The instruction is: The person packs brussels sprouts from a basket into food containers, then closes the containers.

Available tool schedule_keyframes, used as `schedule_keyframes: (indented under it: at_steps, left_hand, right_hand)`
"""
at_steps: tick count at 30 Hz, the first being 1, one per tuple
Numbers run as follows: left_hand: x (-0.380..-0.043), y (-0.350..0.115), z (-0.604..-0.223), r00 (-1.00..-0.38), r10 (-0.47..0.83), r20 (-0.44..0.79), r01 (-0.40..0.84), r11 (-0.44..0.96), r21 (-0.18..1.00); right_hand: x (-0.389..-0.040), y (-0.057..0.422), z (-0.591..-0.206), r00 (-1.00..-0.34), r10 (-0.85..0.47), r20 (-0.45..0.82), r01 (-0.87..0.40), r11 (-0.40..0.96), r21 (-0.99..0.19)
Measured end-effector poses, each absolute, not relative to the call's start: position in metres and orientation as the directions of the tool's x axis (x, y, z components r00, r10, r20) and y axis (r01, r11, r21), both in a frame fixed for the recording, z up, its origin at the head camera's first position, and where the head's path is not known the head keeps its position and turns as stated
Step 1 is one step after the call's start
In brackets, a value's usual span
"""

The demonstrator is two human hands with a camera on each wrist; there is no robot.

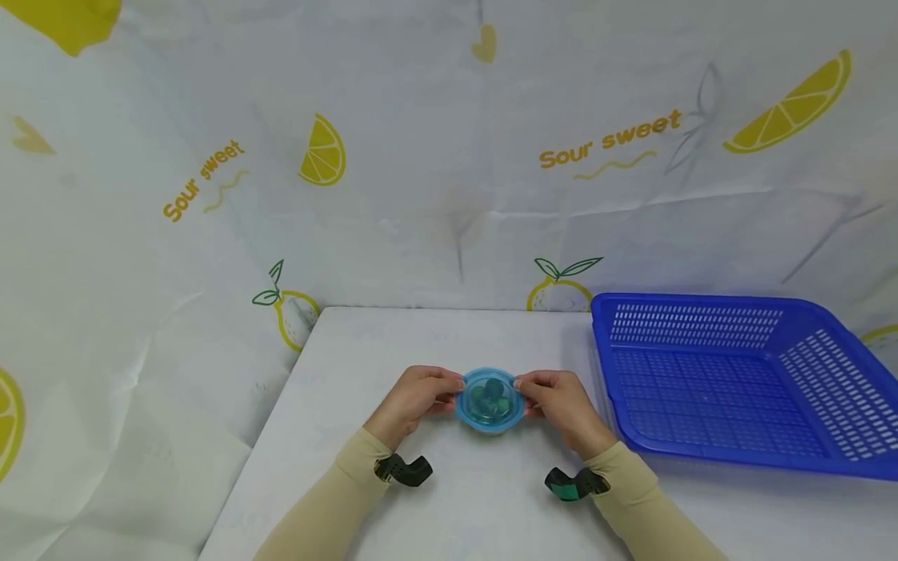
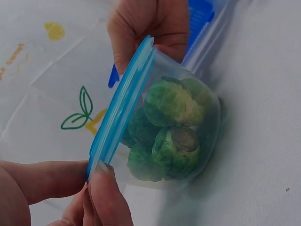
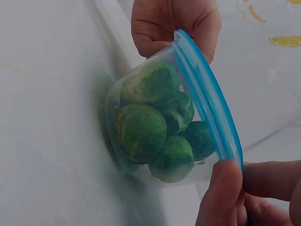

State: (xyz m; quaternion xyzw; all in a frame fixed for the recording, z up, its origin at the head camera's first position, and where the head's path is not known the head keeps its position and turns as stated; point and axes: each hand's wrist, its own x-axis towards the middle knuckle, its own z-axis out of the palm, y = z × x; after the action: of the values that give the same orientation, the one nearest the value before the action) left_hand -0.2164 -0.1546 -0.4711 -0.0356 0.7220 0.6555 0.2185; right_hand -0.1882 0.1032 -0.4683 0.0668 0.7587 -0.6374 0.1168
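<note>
A round clear plastic container point(image 2: 188, 84) with a blue lid point(image 1: 489, 400) stands upright on the white table, in the middle of the head view. Several green Brussels sprouts point(image 3: 141, 134) show through its wall. The lid sits on the rim all round as far as the wrist views show. My left hand point(image 1: 418, 397) pinches the lid's left edge between thumb and fingers. On the opposite edge my right hand point(image 1: 557, 401) pinches the lid the same way, thumb on top and fingers below the rim.
A large blue plastic basket point(image 1: 715, 452) with slotted walls stands at the right of the table, just beyond my right hand. Behind the white table point(image 1: 449, 335) hangs a white cloth point(image 1: 421, 195) printed with lemons and words. Dark straps point(image 1: 403, 471) circle both wrists.
</note>
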Motion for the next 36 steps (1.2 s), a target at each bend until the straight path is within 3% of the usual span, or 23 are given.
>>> schedule_keyframes:
  at_steps: [28,31,36]
  left_hand:
    - [-0.214,-0.157,-0.472,-0.902,0.239,-0.361,-0.334,0.146,0.931]
    - [-0.215,-0.158,-0.470,-0.899,0.245,-0.363,-0.330,0.166,0.929]
    - [-0.219,-0.166,-0.460,-0.915,0.220,-0.339,-0.282,0.256,0.925]
  right_hand:
    - [-0.189,0.101,-0.471,-0.967,-0.040,-0.252,0.239,0.211,-0.948]
    - [-0.187,0.102,-0.468,-0.974,-0.047,-0.223,0.202,0.276,-0.940]
    - [-0.180,0.100,-0.454,-0.994,-0.060,-0.091,0.043,0.549,-0.835]
